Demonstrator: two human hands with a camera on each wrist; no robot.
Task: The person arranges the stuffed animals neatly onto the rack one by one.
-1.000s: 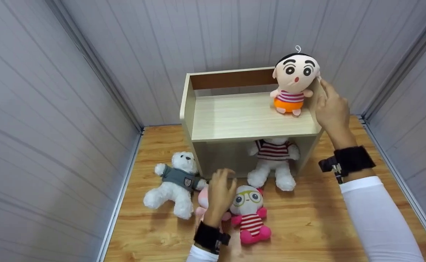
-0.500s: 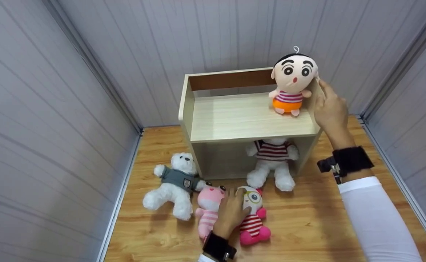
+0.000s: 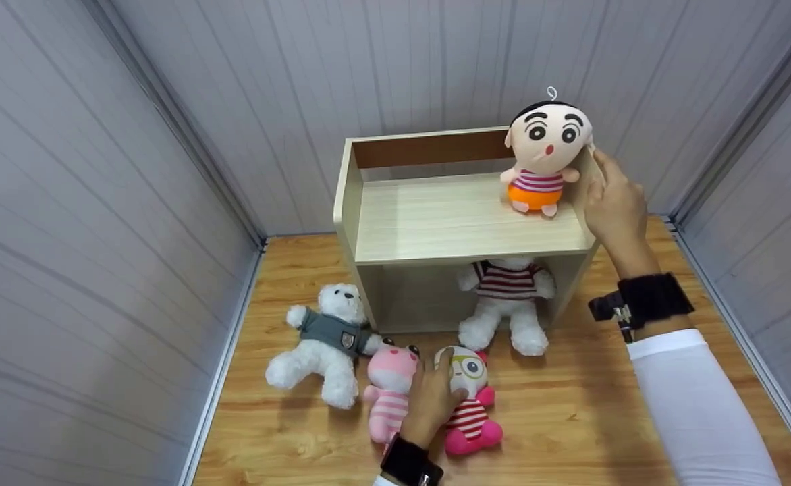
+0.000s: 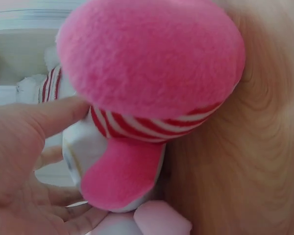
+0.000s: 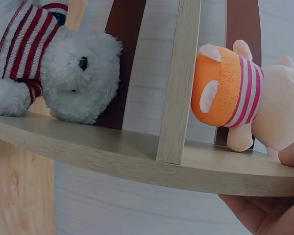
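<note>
Fingers of the person's left hand are holding, in a rather wide grasp, a plush doll with pale head, yellow-green glasses, bright pink limbs and red-and-white striped body. Thumb is touching the striped part, while the other fingers are reaching around the head. This doll is lying on the brown wooden floor, before a pale wooden two-level shelf. Just beside the hand, a light pink plush toy with striped body is lying. Right arm is stretching forward and up in a white sleeve, and the right hand is gripping the shelf's side panel narrowly, one digit resting inside and the others outside. Near its fingertips, a plush boy in orange shorts is sitting on the upper level; whether they are touching it, I cannot tell.
</note>
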